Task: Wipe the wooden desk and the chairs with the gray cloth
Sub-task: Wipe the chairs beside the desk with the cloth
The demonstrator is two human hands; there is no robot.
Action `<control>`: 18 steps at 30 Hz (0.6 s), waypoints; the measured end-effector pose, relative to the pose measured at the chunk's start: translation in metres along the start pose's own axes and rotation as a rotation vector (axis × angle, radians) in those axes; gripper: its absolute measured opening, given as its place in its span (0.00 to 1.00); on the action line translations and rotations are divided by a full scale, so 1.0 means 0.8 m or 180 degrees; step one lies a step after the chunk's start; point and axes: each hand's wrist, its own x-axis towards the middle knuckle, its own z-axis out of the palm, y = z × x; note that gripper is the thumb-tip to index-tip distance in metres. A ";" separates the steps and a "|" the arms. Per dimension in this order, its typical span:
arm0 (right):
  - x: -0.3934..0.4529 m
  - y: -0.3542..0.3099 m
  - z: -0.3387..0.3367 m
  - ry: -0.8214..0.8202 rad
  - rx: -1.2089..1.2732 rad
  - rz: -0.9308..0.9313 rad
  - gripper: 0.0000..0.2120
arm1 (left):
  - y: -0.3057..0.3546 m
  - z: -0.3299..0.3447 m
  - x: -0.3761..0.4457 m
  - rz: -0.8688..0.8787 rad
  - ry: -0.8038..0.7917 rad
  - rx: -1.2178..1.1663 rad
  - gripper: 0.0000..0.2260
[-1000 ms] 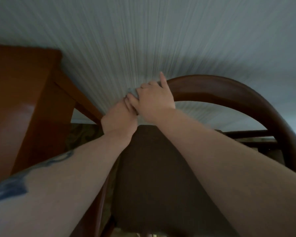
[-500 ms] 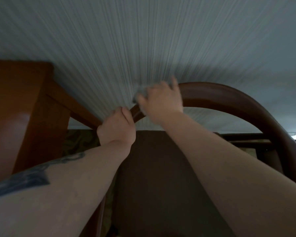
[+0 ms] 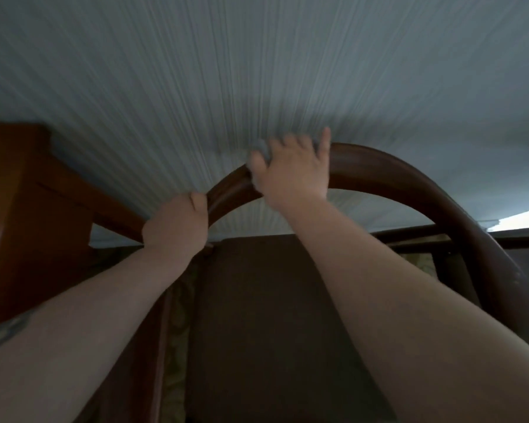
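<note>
A dark wooden chair with a curved top rail (image 3: pixel 409 172) and a brown padded seat (image 3: pixel 269 315) stands right in front of me. My left hand (image 3: pixel 177 227) grips the left end of the rail. My right hand (image 3: pixel 293 172) presses the gray cloth (image 3: pixel 261 148) onto the top of the rail; only a blurred bit of cloth shows past the fingers. The wooden desk (image 3: pixel 28 209) stands at the left, beside the chair.
A pale blue-gray striped wall (image 3: pixel 257 71) fills the background behind the chair. Dark wooden bars of other furniture (image 3: pixel 440 236) show at the right behind the rail. A bright strip (image 3: pixel 526 222) shows at the far right edge.
My right hand has slid the cloth to the right along the chair's top rail, away from my left hand. The left hand stays on the rail's left end.
</note>
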 end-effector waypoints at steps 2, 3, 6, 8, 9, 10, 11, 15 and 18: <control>0.006 0.035 -0.005 0.0152 0.0177 0.0698 0.29 | 0.024 0.001 0.007 0.0408 0.0060 -0.0285 0.17; 0.006 0.037 -0.006 0.0150 0.0175 0.0859 0.29 | 0.038 0.006 0.013 0.0612 0.0158 -0.0374 0.17; 0.007 0.011 -0.001 -0.0003 0.0067 0.0469 0.28 | 0.073 0.023 0.027 0.0865 0.0384 -0.0383 0.18; 0.010 0.007 0.000 -0.0043 0.0170 -0.0074 0.26 | 0.078 0.032 0.033 0.0830 0.0586 -0.0234 0.16; 0.013 0.016 -0.003 -0.0101 0.0178 -0.0212 0.26 | 0.076 0.036 0.033 0.0845 0.0747 -0.0118 0.16; 0.017 0.029 -0.006 -0.0158 0.0167 -0.0208 0.25 | 0.076 0.037 0.029 0.0844 0.0891 -0.0027 0.17; 0.020 0.047 -0.008 -0.0164 0.0127 -0.0114 0.26 | 0.077 0.038 0.027 0.0812 0.1013 0.0021 0.18; 0.017 0.130 -0.003 0.0092 0.0668 0.0942 0.25 | 0.086 0.039 0.027 0.0517 0.1090 0.0052 0.20; 0.002 0.167 -0.001 0.0156 0.0951 0.1680 0.23 | 0.087 0.039 0.026 0.0507 0.1121 0.0060 0.19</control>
